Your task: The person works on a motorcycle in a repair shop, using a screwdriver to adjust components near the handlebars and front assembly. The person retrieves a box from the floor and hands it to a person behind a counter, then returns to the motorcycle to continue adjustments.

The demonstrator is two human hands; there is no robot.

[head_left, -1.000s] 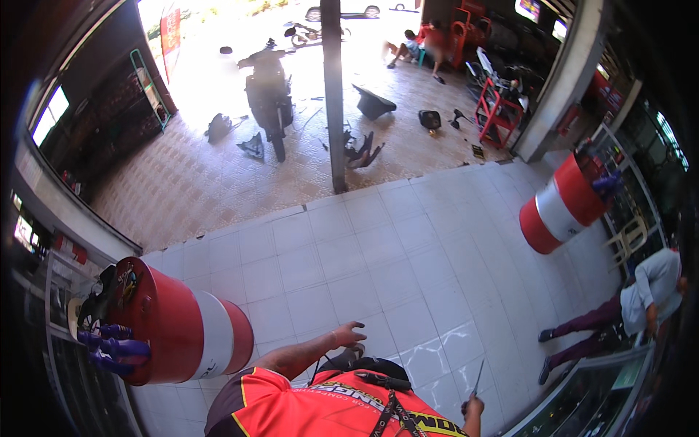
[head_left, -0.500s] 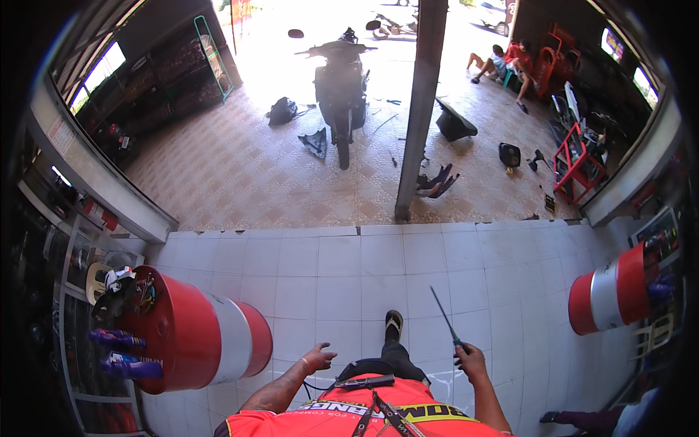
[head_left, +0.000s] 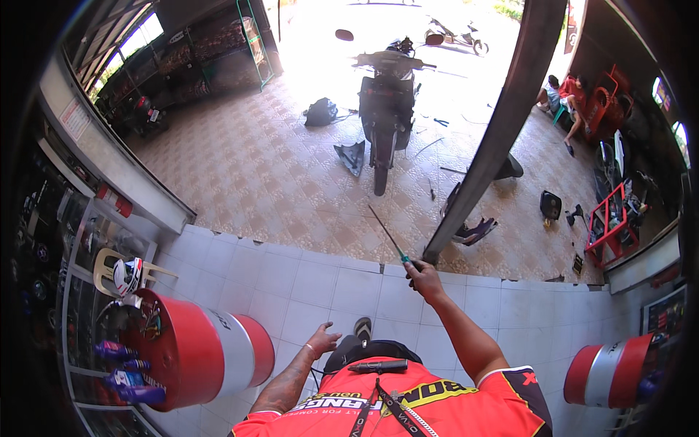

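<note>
My right hand [head_left: 424, 280] is closed round the green handle of a long, thin screwdriver [head_left: 391, 239], its shaft slanting up and to the left. The arm reaches forward, beside the foot of a grey metal post [head_left: 495, 138]. Lower and to the left, my left hand [head_left: 322, 339] hangs by my waist with its fingers apart and nothing in it. Ahead on the tan tiles stands a dark scooter [head_left: 387, 109] facing me, its front panels partly stripped. A dark plastic panel [head_left: 351, 157] lies just left of its front wheel.
A red and white drum [head_left: 196, 349] with bottles on top stands at left, near a chair holding a helmet [head_left: 128, 275]. Another drum [head_left: 608, 371] is at right. Scooter parts [head_left: 477, 231] lie past the post. Two people sit by the far right wall.
My right hand has raised the screwdriver forward and to the left, beside the post. I have stepped closer to the tan floor, and the scooter now appears farther right in view.
</note>
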